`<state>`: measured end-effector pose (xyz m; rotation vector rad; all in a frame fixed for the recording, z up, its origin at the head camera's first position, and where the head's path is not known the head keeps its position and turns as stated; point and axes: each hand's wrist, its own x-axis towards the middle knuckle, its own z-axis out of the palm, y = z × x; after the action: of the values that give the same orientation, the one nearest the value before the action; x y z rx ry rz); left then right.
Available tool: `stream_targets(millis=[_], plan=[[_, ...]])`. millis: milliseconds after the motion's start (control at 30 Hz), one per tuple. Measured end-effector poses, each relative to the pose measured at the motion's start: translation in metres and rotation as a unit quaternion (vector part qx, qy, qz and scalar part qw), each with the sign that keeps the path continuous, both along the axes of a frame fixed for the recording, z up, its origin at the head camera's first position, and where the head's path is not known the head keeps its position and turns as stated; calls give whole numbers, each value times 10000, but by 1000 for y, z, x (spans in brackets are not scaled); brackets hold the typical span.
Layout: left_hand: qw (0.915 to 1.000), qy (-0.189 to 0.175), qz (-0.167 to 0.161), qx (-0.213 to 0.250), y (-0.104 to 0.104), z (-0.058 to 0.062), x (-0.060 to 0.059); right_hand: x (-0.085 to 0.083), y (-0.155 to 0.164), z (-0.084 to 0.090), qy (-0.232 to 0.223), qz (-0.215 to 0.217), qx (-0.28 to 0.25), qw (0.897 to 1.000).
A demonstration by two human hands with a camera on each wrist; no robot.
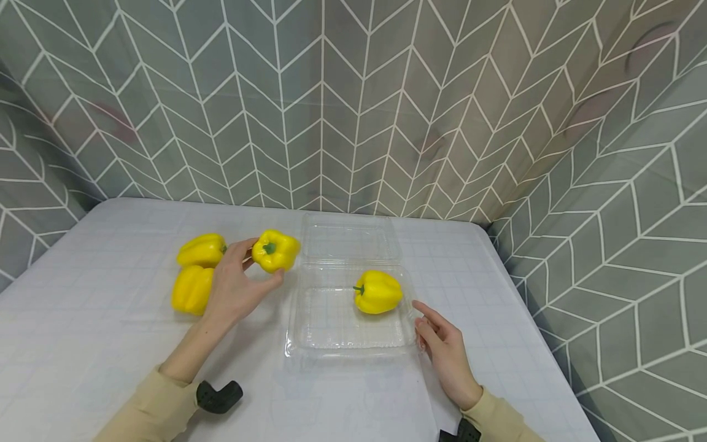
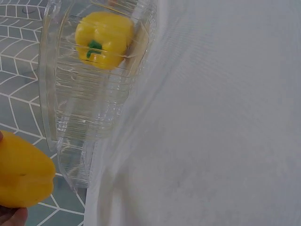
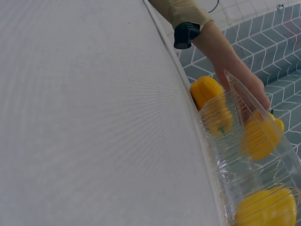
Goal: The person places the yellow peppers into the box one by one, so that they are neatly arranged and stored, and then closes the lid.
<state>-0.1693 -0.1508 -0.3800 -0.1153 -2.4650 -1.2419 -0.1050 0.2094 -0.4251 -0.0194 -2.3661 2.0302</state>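
Nearest, the right hand (image 1: 446, 350) is resting on the white table (image 1: 99, 344), fingers loosely spread and holding nothing, fingertips just beside the clear clamshell container (image 1: 331, 334). Inside its tray one yellow pepper (image 1: 378, 292) is lying. Further left, the left hand (image 1: 239, 288) is pinching a second pepper (image 1: 275, 250) just beside the container's left edge. Behind that hand, two more peppers (image 1: 200, 250) are lying together on the table.

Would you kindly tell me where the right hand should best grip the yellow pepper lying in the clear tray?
Probably across the broad body of the pepper in the tray, coming from above: it lies on its side, stem pointing left, and the tray walls hinder side approaches.
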Motion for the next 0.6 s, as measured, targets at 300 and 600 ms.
stream_targets(millis=[300, 600], plan=[[9980, -364, -375, 342, -1, 1, 1, 0, 0, 0, 18, 37, -17, 10000], [9903, -796, -893, 702, 0, 1, 3, 0, 0, 1, 49, 37, -40, 10000]])
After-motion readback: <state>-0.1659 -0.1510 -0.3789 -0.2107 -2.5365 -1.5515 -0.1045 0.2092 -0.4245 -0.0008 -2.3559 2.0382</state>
